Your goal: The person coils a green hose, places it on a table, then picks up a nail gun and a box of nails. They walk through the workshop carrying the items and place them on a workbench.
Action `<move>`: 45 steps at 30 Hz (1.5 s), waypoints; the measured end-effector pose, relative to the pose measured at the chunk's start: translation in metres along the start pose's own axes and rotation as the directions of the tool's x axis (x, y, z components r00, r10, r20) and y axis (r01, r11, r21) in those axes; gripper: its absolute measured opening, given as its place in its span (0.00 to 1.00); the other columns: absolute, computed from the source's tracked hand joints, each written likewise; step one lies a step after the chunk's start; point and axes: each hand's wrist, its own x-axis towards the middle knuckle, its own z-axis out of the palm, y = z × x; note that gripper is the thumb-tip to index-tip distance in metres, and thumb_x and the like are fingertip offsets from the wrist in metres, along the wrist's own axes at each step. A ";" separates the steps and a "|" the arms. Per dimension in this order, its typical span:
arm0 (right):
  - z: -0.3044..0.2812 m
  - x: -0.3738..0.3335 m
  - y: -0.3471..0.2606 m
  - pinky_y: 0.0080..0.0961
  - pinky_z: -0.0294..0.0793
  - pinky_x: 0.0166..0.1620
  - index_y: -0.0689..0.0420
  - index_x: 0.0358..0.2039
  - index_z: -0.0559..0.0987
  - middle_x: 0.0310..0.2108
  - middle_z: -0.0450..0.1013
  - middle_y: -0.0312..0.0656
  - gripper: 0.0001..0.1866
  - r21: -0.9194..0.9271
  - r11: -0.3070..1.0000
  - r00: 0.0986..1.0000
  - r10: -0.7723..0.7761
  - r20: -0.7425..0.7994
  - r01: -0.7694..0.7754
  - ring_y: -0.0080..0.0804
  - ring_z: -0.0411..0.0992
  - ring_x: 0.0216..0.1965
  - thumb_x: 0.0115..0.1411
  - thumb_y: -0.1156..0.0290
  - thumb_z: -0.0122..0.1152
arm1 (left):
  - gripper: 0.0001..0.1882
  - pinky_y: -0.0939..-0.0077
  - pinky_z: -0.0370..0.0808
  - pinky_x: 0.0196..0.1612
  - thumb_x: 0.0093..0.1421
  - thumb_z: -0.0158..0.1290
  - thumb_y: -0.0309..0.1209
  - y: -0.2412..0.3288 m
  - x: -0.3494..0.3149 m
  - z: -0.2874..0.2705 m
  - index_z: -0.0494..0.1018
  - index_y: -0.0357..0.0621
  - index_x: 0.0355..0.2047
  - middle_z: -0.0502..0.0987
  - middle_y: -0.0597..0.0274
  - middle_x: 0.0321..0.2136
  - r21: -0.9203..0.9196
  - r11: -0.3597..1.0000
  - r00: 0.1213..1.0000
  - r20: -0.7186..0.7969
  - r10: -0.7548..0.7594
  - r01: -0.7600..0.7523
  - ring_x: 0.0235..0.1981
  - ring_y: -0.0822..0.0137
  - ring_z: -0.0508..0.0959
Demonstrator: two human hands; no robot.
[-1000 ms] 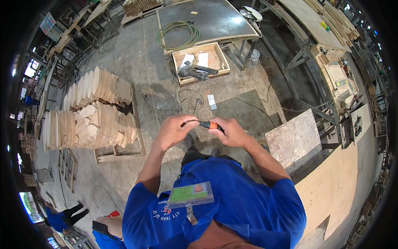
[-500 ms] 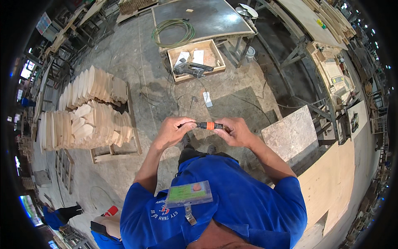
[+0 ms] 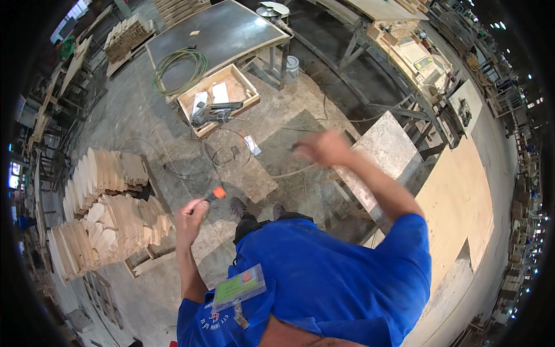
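In my left hand [image 3: 191, 222], low at the left beside the wooden stacks, is a short black piece with an orange end [image 3: 218, 192]. The fingers are closed around its black part, and the orange end points up and right. I cannot make out its exact kind. My right hand [image 3: 326, 149] is raised over the floor to the right, smeared by motion. Its fingers look pinched, with a small dark bit [image 3: 293, 148] at their tips that is too blurred to name. The hands are far apart.
Stacks of cut wooden boards [image 3: 110, 214] stand at the left. Ahead, a shallow wooden box [image 3: 251, 99] holds a power tool [image 3: 213, 115] and papers, beside a dark-topped table [image 3: 225, 29] with a coiled hose [image 3: 179, 72]. Boards [image 3: 384, 147] and a workbench [image 3: 413, 55] line the right.
The hands, together on the black-and-orange piece before, have parted. My left hand has moved down and left with the orange-ended part; my right has risen. The view has turned to the right.
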 end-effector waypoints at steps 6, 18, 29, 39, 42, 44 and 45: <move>-0.096 -0.021 0.094 0.48 0.73 0.48 0.52 0.62 0.70 0.51 0.72 0.50 0.32 -0.377 0.770 0.787 0.249 -0.565 -0.515 0.52 0.73 0.49 0.56 0.68 0.68 | 0.12 0.81 0.62 0.25 0.66 0.58 0.34 -0.034 -0.014 -0.022 0.81 0.38 0.43 0.67 0.76 0.20 0.017 0.994 0.991 -0.080 -0.109 0.110 0.23 0.82 0.63; 0.052 -0.013 -0.110 0.39 0.77 0.45 0.60 0.50 0.78 0.42 0.79 0.54 0.16 0.476 0.875 0.981 -0.158 0.112 0.087 0.53 0.79 0.41 0.63 0.67 0.62 | 0.18 0.69 0.73 0.32 0.63 0.60 0.42 0.053 0.016 0.080 0.79 0.36 0.35 0.81 0.54 0.26 0.050 0.998 0.907 0.420 0.024 -0.049 0.26 0.63 0.78; -0.018 -0.157 0.140 0.15 0.55 0.16 0.49 0.29 0.74 0.19 0.62 0.25 0.10 0.978 0.193 0.013 0.981 -0.192 -0.085 0.14 0.58 0.15 0.68 0.62 0.55 | 0.20 0.54 0.73 0.33 0.63 0.57 0.45 -0.052 -0.022 -0.021 0.77 0.37 0.30 0.79 0.41 0.28 0.543 0.825 0.987 0.048 0.153 -0.154 0.31 0.40 0.79; 0.176 -0.065 -0.060 0.15 0.56 0.14 0.57 0.42 0.76 0.22 0.66 0.31 0.07 0.416 -0.642 0.448 0.124 0.886 -0.644 0.16 0.60 0.15 0.66 0.70 0.53 | 0.23 0.64 0.76 0.38 0.70 0.49 0.49 -0.006 0.004 0.085 0.78 0.39 0.39 0.80 0.53 0.27 0.006 0.994 0.975 0.195 -0.110 0.111 0.33 0.57 0.82; 0.115 -0.030 -0.122 0.15 0.57 0.14 0.61 0.52 0.75 0.23 0.68 0.34 0.16 0.437 -0.296 0.495 -0.157 0.855 -0.849 0.17 0.62 0.16 0.69 0.65 0.53 | 0.21 0.57 0.74 0.40 0.71 0.48 0.47 0.007 0.009 0.114 0.77 0.39 0.39 0.78 0.49 0.27 -0.033 0.957 0.954 0.085 0.289 -0.287 0.33 0.47 0.79; 0.085 -0.018 -0.129 0.14 0.58 0.14 0.61 0.55 0.74 0.24 0.69 0.36 0.20 0.483 -0.158 0.508 -0.240 0.827 -0.861 0.18 0.63 0.16 0.70 0.60 0.53 | 0.18 0.50 0.72 0.43 0.71 0.47 0.45 -0.005 0.010 0.122 0.76 0.42 0.39 0.76 0.46 0.30 0.064 0.916 0.908 0.174 0.381 -0.397 0.36 0.41 0.76; 0.073 -0.014 -0.125 0.14 0.59 0.14 0.61 0.55 0.74 0.24 0.69 0.36 0.21 0.496 -0.119 0.510 -0.236 0.827 -0.860 0.18 0.64 0.15 0.71 0.58 0.52 | 0.18 0.50 0.72 0.44 0.71 0.46 0.45 -0.005 0.008 0.120 0.75 0.42 0.40 0.77 0.46 0.31 0.117 0.911 0.895 0.271 0.354 -0.395 0.36 0.41 0.76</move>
